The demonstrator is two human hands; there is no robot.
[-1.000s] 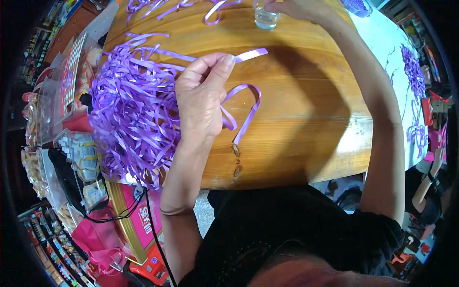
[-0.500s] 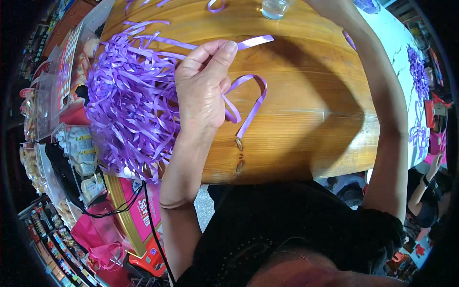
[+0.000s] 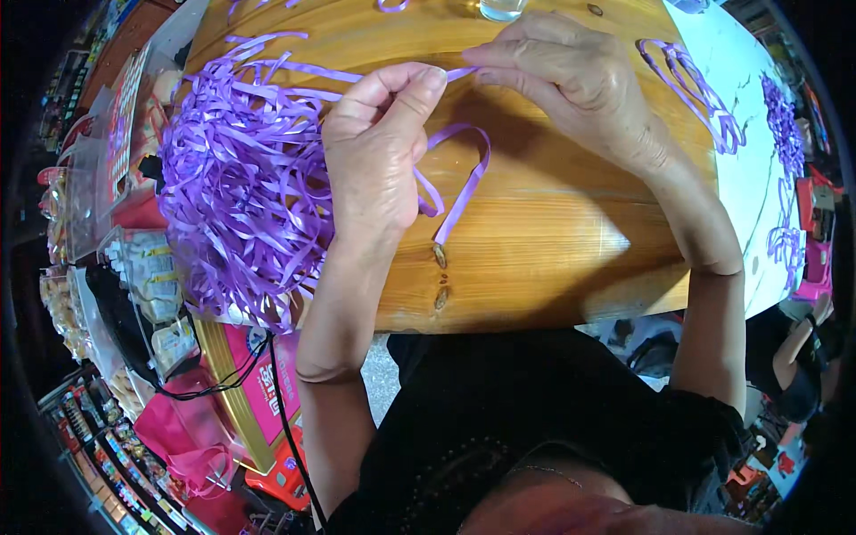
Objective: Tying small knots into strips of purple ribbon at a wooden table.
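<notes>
Between thumb and fingers my left hand (image 3: 374,152) pinches a purple ribbon (image 3: 463,174), whose loop hangs down over the wooden table. My right hand (image 3: 580,89) pinches the short end that sticks out past the left thumb, so a small stretch of ribbon runs between the two hands. Left of my left hand lies a large tangled pile of purple ribbons (image 3: 236,187). A few strands from it reach toward my left wrist and fingers. Beyond my right hand, a looped bundle of purple ribbons (image 3: 700,94) lies near the table's right edge.
The wooden table (image 3: 535,276) has a glass of water (image 3: 502,9) at its far side. A white table (image 3: 749,196) on the right bears more purple ribbons (image 3: 783,125). At left stand packaged goods (image 3: 152,276) and a black cable (image 3: 290,428). A person (image 3: 785,357) is at far right.
My right hand has come in from the far side and taken hold of the ribbon's end. The looped bundle at right has come into view. My left hand keeps its pinch.
</notes>
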